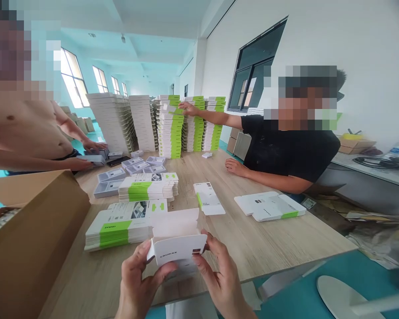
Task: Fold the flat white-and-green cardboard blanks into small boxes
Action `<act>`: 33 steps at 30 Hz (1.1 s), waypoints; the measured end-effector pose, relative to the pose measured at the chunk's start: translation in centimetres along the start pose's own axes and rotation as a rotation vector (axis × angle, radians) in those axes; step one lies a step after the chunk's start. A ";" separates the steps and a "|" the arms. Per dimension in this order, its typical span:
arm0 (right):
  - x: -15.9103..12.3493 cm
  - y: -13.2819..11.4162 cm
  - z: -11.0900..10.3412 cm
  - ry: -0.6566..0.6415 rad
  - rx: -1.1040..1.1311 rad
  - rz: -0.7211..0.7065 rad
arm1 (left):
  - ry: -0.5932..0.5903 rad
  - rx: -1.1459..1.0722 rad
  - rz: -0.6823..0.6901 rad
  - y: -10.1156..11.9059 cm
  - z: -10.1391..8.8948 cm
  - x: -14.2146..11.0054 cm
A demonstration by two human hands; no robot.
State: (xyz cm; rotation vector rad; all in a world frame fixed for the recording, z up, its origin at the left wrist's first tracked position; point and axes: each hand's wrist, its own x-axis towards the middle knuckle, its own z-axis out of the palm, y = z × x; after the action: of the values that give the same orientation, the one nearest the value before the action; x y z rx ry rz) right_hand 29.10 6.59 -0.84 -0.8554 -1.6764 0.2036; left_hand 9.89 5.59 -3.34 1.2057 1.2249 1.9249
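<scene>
Pinching grips are formed by the left hand and the right hand, thumbs and fingers pressed on a white printed carton held just above the near edge of the wooden worktop. Its small lettering appears too blurred to be read. A pile of flat green-striped cartons is laid just beside it, next to a brown cardboard box. Grey trays are set out beyond, while tall carton stacks at the far end are reached for by a co-worker's arm.
</scene>
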 end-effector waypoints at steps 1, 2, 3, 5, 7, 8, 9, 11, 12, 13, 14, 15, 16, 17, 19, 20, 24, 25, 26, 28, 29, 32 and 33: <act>-0.2 0.0 0.3 0.019 -0.005 0.012 | 0.012 0.031 -0.003 0.0 0.1 -0.1; -0.3 0.1 0.4 0.026 0.001 0.026 | 0.021 0.073 0.015 0.2 0.1 -0.1; -0.3 0.1 0.3 0.022 0.017 0.040 | 0.016 0.120 0.054 0.6 0.1 -0.1; 0.0 0.1 -0.3 -0.020 0.068 0.053 | -0.040 0.204 0.164 2.0 -0.2 0.2; 0.9 0.0 -1.4 -0.081 0.127 0.068 | -0.155 0.267 0.233 3.7 -0.7 0.8; 1.5 -0.2 -2.0 -0.101 0.154 0.087 | -0.243 0.299 0.227 4.5 -1.0 1.3; 2.3 -0.4 -2.6 -0.110 0.178 0.124 | -0.340 0.333 0.208 5.2 -1.3 1.8; 4.3 -0.9 -3.5 -0.103 0.232 0.252 | -0.537 0.363 0.180 5.9 -1.7 2.7; 5.6 -1.1 -3.8 -0.104 0.271 0.333 | -0.580 0.349 0.167 6.0 -1.9 3.0; 7.1 -1.3 -4.1 -0.125 0.325 0.409 | -0.601 0.325 0.158 6.0 -1.9 3.2; 8.6 -1.5 -4.3 -0.172 0.406 0.469 | -0.595 0.301 0.152 5.9 -1.9 3.3; 10.1 -1.7 -4.4 -0.246 0.504 0.515 | -0.577 0.286 0.152 5.8 -1.8 3.2; 11.7 -1.9 -4.6 -0.346 0.598 0.536 | -0.566 0.287 0.163 5.7 -1.8 3.1; 13.2 -2.0 -4.7 -0.480 0.656 0.589 | -0.560 0.301 0.186 5.7 -1.6 2.9; 15.7 -2.4 -4.9 -0.774 0.646 0.681 | -0.538 0.340 0.252 5.7 -1.4 2.5; 16.7 -2.6 -5.0 -0.924 0.605 0.692 | -0.527 0.359 0.286 5.8 -1.3 2.4; 18.8 -3.8 -4.8 -1.228 0.412 0.512 | -0.520 0.370 0.342 6.2 -1.0 2.0; 19.0 -4.1 -4.8 -1.224 0.382 0.469 | -0.523 0.365 0.340 6.3 -1.0 2.0; 19.2 -4.5 -4.7 -1.213 0.366 0.445 | -0.528 0.363 0.340 6.4 -1.0 2.1; 19.5 -5.1 -4.7 -1.223 0.358 0.416 | -0.548 0.383 0.344 6.5 -1.1 2.4; 19.7 -5.5 -4.7 -1.240 0.358 0.402 | -0.574 0.400 0.351 6.6 -1.2 2.6; 20.3 -6.3 -5.0 -1.294 0.326 0.329 | -0.665 0.430 0.380 6.8 -1.6 3.5; 20.4 -6.5 -5.1 -1.301 0.320 0.305 | -0.686 0.429 0.389 6.8 -1.8 3.7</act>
State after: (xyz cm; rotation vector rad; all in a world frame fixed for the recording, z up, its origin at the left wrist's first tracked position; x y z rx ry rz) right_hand 29.93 13.20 20.14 -0.7441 -2.5451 1.4386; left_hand 6.76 4.92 3.97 2.2279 1.0873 1.2897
